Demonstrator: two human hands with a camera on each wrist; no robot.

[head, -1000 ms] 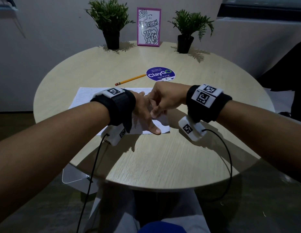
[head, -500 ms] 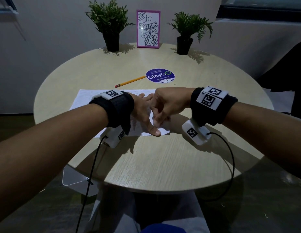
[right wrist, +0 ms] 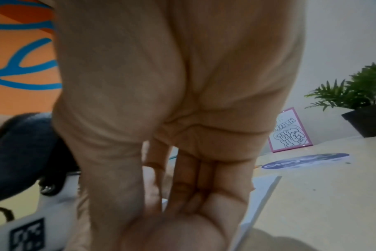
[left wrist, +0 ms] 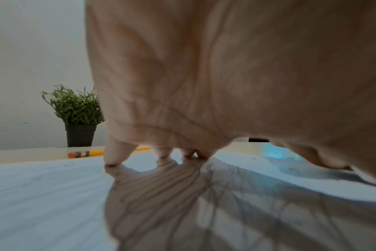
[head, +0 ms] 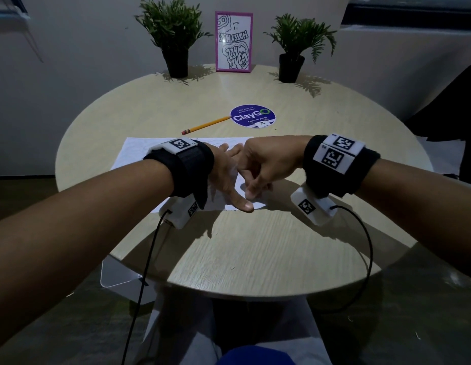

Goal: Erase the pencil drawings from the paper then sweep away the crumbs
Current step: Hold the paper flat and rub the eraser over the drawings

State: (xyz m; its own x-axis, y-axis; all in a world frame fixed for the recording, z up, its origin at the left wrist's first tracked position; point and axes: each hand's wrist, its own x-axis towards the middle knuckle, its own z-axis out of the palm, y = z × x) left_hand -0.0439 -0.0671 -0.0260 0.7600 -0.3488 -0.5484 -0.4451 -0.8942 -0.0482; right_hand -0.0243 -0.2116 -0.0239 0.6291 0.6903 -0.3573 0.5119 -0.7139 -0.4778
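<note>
The left hand [head: 226, 177] lay flat on the sheet of paper [head: 139, 154], its fingers [left wrist: 116, 152] straight and spread, tips pressing the sheet to the round tabletop [head: 229, 254]; the right hand [head: 268, 164] was curled beside it over the paper's near right corner, fingers bunched against the thumb; whether they pinched an eraser I could not tell. A yellow pencil [head: 205, 125] lay beyond the paper, its tip touching a purple ClayGo sticker [head: 252, 116].
</note>
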